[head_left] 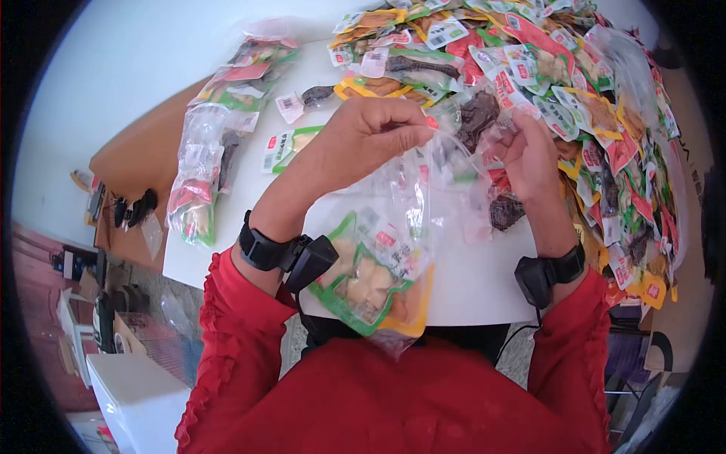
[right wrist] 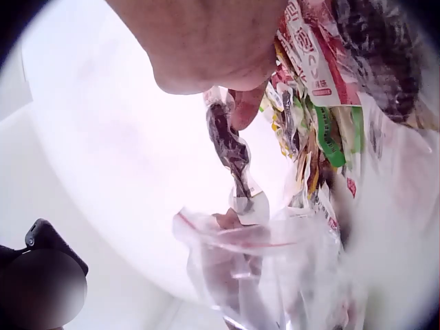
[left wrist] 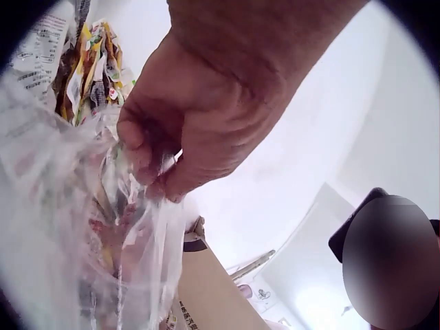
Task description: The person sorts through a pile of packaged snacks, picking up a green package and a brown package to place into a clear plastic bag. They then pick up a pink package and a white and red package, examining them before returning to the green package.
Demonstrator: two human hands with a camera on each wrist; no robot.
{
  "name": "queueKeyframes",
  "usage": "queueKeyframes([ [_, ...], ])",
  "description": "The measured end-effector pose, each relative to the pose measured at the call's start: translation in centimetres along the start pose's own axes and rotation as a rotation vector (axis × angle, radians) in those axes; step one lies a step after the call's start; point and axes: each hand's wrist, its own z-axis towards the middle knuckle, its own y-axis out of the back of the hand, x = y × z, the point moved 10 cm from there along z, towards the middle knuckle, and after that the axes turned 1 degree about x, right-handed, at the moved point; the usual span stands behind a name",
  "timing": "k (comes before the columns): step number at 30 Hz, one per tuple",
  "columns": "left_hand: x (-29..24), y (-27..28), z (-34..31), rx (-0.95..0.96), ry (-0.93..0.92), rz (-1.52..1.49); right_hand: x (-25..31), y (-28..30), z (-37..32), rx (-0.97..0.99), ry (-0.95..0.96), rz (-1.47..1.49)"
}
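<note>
One left hand (head_left: 370,144) pinches, between thumb and fingers, the rim of one clear bag (head_left: 417,189), which hangs across the near edge of one white table (head_left: 249,193). At least two packets sit inside: one green-edged packet (head_left: 370,284), one yellow-edged packet (head_left: 420,301). One right hand (head_left: 529,155) has fingers curled near one dark packet (head_left: 478,117); what they grip, cannot tell. One heap (head_left: 605,129) of packets, too many to count, lies at right.

your white counter (head_left: 491,304)'s right in front of you | pale wall (head_left: 106,91) past it, left side | grey speckled floor (head_left: 151,281) down left, white boxy thing (head_left: 140,401) lower left
</note>
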Motion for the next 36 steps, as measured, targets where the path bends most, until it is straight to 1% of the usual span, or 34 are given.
queueKeyframes([
  [1, 0.0, 0.3, 0.0, -0.01, 0.004, 0.001, -0.5, 0.2, 0.0, -0.031, -0.055, -0.036],
  [3, 0.5, 0.5, -0.2, -0.01, 0.053, 0.124, -1.0, 0.5, 0.4, -0.007, -0.07, -0.066],
  [7, -0.2, 0.2, -0.3, -0.033, 0.086, 0.232, -1.8, -0.5, 0.2, 0.059, -0.119, -0.125],
  [8, -0.6, 0.1, -0.1, -0.049, 0.04, 0.261, -2.0, -1.2, -0.2, 0.06, -0.12, -0.126],
  [9, -1.0, -0.1, 0.0, -0.063, -0.006, 0.29, -2.8, -2.3, -0.7, 0.076, -0.163, -0.088],
  [10, -1.0, -0.2, 0.2, -0.063, -0.002, 0.29, -3.3, -3.3, -1.3, 0.091, -0.207, -0.049],
  [11, -1.4, -0.5, 0.4, -0.044, -0.047, 0.316, -3.1, -3.7, -1.9, 0.09, -0.213, -0.046],
  [12, -1.7, -0.9, 0.6, -0.025, -0.091, 0.341, -4.1, -5.1, -3.0, 0.221, -0.331, -0.083],
  [13, -1.6, -0.9, 0.7, -0.026, -0.083, 0.338, -5.1, -6.3, -4.2, 0.353, -0.449, -0.119],
  [14, -1.9, -0.9, 0.9, -0.032, -0.105, 0.287, -5.7, -6.0, -4.2, 0.355, -0.456, -0.116],
  [16, -1.9, -0.8, 1.1, -0.042, -0.123, 0.236, -7.5, -5.5, -4.3, 0.471, -0.484, -0.356],
  [17, -1.7, -0.8, 1.1, -0.046, -0.128, 0.212, -7.6, -5.4, -4.3, 0.475, -0.487, -0.355],
  [19, -1.5, -0.9, 1.1, -0.051, -0.131, 0.188, -7.5, -5.8, -4.5, 0.552, -0.458, -0.468],
  [20, -1.6, -0.9, 1.0, -0.059, -0.155, 0.157, -7.4, -6.1, -4.7, 0.553, -0.46, -0.468],
  [21, -1.8, -0.9, 1.0, -0.067, -0.18, 0.126, -7.3, -6.3, -4.8, 0.504, -0.499, -0.377],
  [22, -1.8, -1.1, 0.9, -0.068, -0.179, 0.126, -7.3, -6.3, -4.9, 0.454, -0.537, -0.286],
  [23, -1.8, -1.2, 0.9, -0.079, -0.165, 0.072, -7.4, -6.1, -4.7, 0.457, -0.537, -0.286],
  [25, -1.7, -1.5, 0.9, -0.099, -0.15, 0.022, -7.8, -5.9, -4.6, 0.414, -0.622, 0.027],
  [26, -1.7, -1.8, 0.9, -0.106, -0.164, 0.015, -8.1, -6.3, -4.8, 0.422, -0.625, 0.025],
  [28, -2.0, -1.8, 0.9, -0.122, -0.179, 0.01, -9.0, -5.9, -5.3, 0.261, -0.66, 0.094],
  [29, -1.7, -2.2, 1.0, -0.078, -0.138, 0.034, -9.4, -6.1, -5.7, 0.266, -0.664, 0.091],
  [30, -1.4, -2.5, 1.0, -0.032, -0.096, 0.057, -8.1, -8.0, -5.8, 0.545, -0.403, -0.186],
  [31, -1.2, -2.3, 1.0, -0.038, -0.094, 0.057, -6.8, -10.2, -6.9, 0.81, -0.121, -0.457],
  [32, -1.5, -2.3, 0.9, -0.027, -0.137, 0.128, -6.7, -10.2, -7.0, 0.814, -0.126, -0.456],
  [33, -1.8, -2.5, 0.7, -0.013, -0.178, 0.198, -7.9, -8.7, -6.7, 0.667, -0.35, -0.44],
  [34, -1.8, -2.4, 0.5, -0.014, -0.175, 0.196, -9.2, -6.9, -6.9, 0.513, -0.567, -0.421],
  [35, -1.6, -2.3, 0.4, -0.014, -0.156, 0.208, -9.2, -6.5, -6.7, 0.512, -0.57, -0.42],
  [36, -1.5, -2.3, 0.3, -0.014, -0.137, 0.221, -8.9, -6.0, -6.1, 0.549, -0.502, -0.537],
])
